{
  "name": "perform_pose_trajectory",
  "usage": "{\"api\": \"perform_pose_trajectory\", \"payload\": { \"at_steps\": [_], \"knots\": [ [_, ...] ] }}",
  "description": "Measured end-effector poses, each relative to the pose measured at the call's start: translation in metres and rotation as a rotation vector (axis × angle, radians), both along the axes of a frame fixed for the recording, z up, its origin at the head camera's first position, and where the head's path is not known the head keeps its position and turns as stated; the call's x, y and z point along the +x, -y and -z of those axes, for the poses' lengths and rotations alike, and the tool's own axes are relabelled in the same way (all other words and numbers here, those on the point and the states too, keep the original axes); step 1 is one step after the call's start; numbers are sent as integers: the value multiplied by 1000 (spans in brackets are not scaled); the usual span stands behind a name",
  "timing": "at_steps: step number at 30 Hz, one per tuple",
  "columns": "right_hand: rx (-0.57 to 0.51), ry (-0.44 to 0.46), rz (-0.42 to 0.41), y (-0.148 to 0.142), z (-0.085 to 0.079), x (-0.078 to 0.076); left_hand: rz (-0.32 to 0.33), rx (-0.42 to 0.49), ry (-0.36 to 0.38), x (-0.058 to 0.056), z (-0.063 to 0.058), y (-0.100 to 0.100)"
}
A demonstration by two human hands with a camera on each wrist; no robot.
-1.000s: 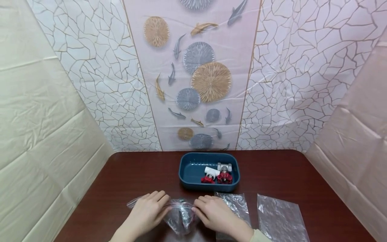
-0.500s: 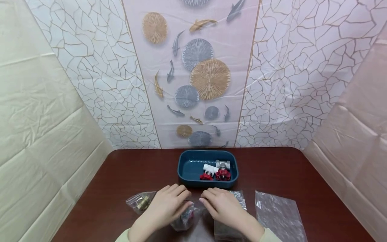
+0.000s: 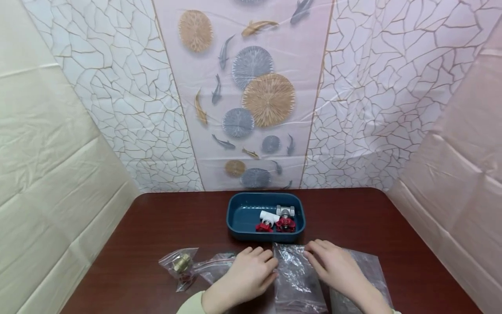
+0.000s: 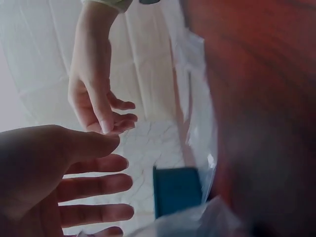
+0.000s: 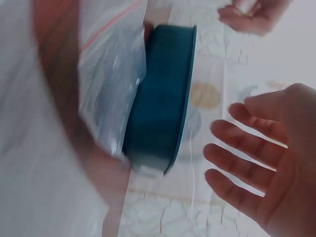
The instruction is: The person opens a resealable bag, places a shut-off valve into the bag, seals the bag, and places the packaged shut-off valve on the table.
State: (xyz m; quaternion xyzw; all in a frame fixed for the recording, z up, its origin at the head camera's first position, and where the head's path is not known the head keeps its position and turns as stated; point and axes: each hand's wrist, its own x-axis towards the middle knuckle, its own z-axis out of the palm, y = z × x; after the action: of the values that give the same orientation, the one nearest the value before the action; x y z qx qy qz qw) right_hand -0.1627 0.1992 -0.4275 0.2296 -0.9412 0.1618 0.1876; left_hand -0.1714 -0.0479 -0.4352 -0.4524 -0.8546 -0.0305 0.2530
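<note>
My left hand (image 3: 251, 274) hovers by the left edge of a flat clear zip bag (image 3: 295, 272), with its fingers relaxed. In the left wrist view its fingers (image 4: 94, 187) are spread, and nothing is between them. My right hand (image 3: 333, 264) is above the same bag's right side and partly covers another flat clear bag (image 3: 370, 266). The right wrist view shows that hand's fingers (image 5: 242, 165) loosely bent and apart, holding nothing. Left of my left hand lies a zip bag (image 3: 215, 267), partly hidden by that hand. Beyond it is a zip bag holding a brass fitting (image 3: 182, 263).
A dark blue tray (image 3: 241, 233) stands behind the bags. It holds a white tee pipe fitting (image 3: 269, 216), a metal fitting (image 3: 285, 210) and red-handled valves (image 3: 286, 224). All stand on a dark red-brown table (image 3: 176, 222) before a patterned cloth backdrop (image 3: 133, 131).
Both hands have left the zip bag whose top they held and moved right, over the flat bag. The filled bags at left are now more exposed. The head view has shifted slightly.
</note>
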Motion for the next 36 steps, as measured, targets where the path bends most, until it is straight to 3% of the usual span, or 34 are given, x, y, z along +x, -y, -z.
{"api": "perform_pose_trajectory", "payload": {
  "at_steps": [4, 11, 17, 21, 26, 33, 36],
  "knots": [
    [42, 84, -32, -14, 4, 8, 42, -78, 55, 4, 7, -5],
    [65, 317, -201, -27, 17, 18, 93, -198, 86, 7, 23, -11],
    [107, 341, -256, -30, 30, 22, 113, -290, 159, 6, 33, -12],
    [101, 376, -302, -32, 36, 24, 118, -325, 171, 8, 35, -14],
    [101, 393, -304, -31, 37, 22, 123, -315, 180, 10, 33, -15],
    [109, 354, -286, -29, 38, 24, 161, -291, 286, 8, 34, -14],
    [73, 396, -296, -28, 39, 25, 173, -283, 284, 8, 35, -14]
  ]
}}
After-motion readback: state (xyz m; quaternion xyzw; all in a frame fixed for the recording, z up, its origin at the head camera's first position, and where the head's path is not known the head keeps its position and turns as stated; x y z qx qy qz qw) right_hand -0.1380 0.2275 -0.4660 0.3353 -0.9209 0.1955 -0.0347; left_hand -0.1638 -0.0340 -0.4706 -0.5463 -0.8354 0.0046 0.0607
